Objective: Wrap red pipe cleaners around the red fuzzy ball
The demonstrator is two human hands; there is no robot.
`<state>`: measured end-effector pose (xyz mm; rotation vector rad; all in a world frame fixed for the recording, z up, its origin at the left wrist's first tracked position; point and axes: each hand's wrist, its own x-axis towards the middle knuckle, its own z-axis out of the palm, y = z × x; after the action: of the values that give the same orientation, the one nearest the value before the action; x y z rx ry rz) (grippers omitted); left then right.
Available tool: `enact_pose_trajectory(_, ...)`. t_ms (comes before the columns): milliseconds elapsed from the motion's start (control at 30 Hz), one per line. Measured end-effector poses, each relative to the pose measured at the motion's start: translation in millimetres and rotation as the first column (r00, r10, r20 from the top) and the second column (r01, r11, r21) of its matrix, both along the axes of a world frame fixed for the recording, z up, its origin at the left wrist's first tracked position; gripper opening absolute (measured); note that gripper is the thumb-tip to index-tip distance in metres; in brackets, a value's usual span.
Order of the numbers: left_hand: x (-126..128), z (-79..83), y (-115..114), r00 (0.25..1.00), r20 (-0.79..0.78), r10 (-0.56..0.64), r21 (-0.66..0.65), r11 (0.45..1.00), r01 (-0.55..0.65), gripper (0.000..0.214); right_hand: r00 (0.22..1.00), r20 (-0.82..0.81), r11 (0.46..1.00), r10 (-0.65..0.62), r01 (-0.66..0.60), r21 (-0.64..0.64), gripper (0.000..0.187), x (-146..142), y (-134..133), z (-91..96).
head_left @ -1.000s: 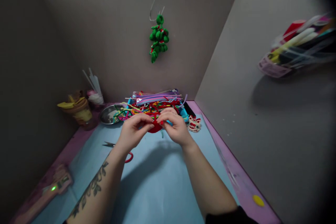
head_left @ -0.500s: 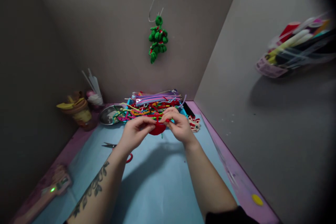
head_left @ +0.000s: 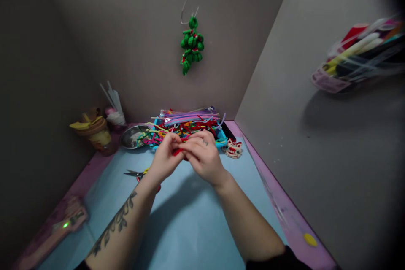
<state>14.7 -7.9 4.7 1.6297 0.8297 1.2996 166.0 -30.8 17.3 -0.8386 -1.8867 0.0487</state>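
Over the blue mat, my left hand (head_left: 165, 158) pinches a red pipe-cleaner piece (head_left: 177, 152) between thumb and fingers. My right hand (head_left: 205, 158), with a ring on one finger, closes on the same piece from the other side. Fingers cover most of it, so its full shape is hidden. Just behind the hands, a blue tray (head_left: 222, 140) is heaped with colourful pipe cleaners (head_left: 190, 126). Scissors (head_left: 134, 173) with red and yellow on the handles lie partly behind my left forearm.
A metal bowl (head_left: 128, 138) sits left of the tray, near a pot (head_left: 99, 137). To the tray's right lies a red-and-white ornament (head_left: 233, 149). A pink glue gun (head_left: 63, 230) glows green at the left. A green ornament (head_left: 191, 46) hangs behind; a pen holder (head_left: 332, 79) is on the right wall.
My right hand has moved left and turned over, its fingers now meeting the left hand's. The red piece, showing as a rounded shape before, is now mostly covered.
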Motion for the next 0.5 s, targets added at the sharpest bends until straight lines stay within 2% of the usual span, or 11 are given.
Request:
enact_pose_trajectory(100,-0.9,1.2,5.4,0.972,0.219,0.086,-0.148,0.987,-0.054,0.037,0.965,-0.262,0.997,-0.027,0.007,-0.076,0.027,10.3,5.8,0.1)
enact_pose_trajectory(200,-1.7,2.2,7.7,0.947,0.279,0.158,-0.2,0.974,-0.103,0.04,0.895,-0.442,0.975,-0.058,-0.044,-0.217,0.015,21.7,15.9,-4.6)
enact_pose_trajectory(267,-1.9,2.6,7.0,0.948,0.267,0.173,-0.184,0.975,-0.126,0.039,0.862,-0.5,0.926,-0.078,-0.123,-0.356,0.018,23.3,21.3,-9.4)
enact_pose_trajectory(333,-2.0,3.2,4.9,0.956,0.236,0.171,-0.148,0.979,-0.138,0.037,0.812,-0.577,0.857,-0.089,-0.232,-0.46,0.03,20.4,23.9,-12.6)
enact_pose_trajectory(400,-1.9,3.9,2.7,0.967,0.204,0.151,-0.119,0.985,-0.128,0.036,0.779,-0.622,0.793,-0.078,-0.33,-0.512,0.035,15.9,23.8,-12.8)
enact_pose_trajectory(500,-1.3,4.3,0.9,0.981,0.159,0.113,-0.091,0.991,-0.1,0.034,0.788,-0.613,0.729,-0.059,-0.385,-0.566,0.035,11.7,20.9,-8.9)
